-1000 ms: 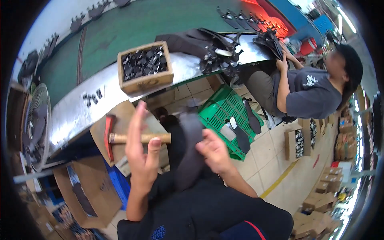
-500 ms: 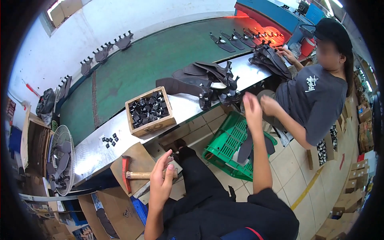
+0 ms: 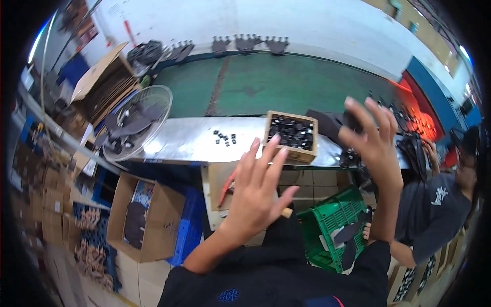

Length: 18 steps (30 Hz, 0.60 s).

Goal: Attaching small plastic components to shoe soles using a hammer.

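Now, sweeping from the left: my left hand (image 3: 255,192) is raised with fingers spread, gripping nothing. Just beneath its palm lies a hammer (image 3: 228,188), red head poking out to the left, wooden handle end showing to the right, resting on a cardboard slab. I judge it head-heavy and rigid; the bare wooden shaft is where I'd take hold. Beyond the fingertips sits a wooden box (image 3: 291,134) of small black parts. My right hand (image 3: 372,140) is likewise open and empty, just right of that box, over the steel bench (image 3: 179,146).

Bright daylight, motion blur, warped edges.
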Tool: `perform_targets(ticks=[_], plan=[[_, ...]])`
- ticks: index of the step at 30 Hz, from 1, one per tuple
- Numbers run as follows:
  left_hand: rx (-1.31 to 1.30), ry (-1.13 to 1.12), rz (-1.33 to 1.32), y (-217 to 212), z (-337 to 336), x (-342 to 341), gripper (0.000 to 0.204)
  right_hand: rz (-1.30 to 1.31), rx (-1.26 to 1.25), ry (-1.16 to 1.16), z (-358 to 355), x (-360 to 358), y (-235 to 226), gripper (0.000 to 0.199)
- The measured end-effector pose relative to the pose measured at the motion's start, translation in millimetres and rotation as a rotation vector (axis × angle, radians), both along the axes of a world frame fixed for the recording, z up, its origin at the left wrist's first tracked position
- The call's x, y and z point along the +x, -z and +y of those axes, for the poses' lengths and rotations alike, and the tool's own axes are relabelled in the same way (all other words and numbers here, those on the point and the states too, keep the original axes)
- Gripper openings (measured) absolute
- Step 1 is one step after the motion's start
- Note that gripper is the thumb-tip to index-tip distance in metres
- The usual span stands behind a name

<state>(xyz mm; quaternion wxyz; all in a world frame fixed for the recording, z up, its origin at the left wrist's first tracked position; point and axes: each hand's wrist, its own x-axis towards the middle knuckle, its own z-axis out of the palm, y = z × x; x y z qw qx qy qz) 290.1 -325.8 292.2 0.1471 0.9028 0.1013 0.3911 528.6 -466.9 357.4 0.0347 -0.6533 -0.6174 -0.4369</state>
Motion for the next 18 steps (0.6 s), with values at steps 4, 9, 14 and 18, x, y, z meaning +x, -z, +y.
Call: perform_targets(ticks=[4,9,14,18], plan=[[-0.415,0.474,0.011,-7,23,-21,0.094,-0.078,0.031,-0.608,18,-98,-3,0.032],[-1.185,0.345,-0.184,51,11,-66,0.063,1.014,0.012,-0.415,57,-114,102,0.086],[-0.843,-0.006,-0.133,80,26,-84,0.040,1.155,-0.464,0.162,33,-143,199,0.073],[-0.686,-0.269,-0.254,87,43,-56,0.037,1.191,-0.258,0.074,-23,-124,227,0.031]])
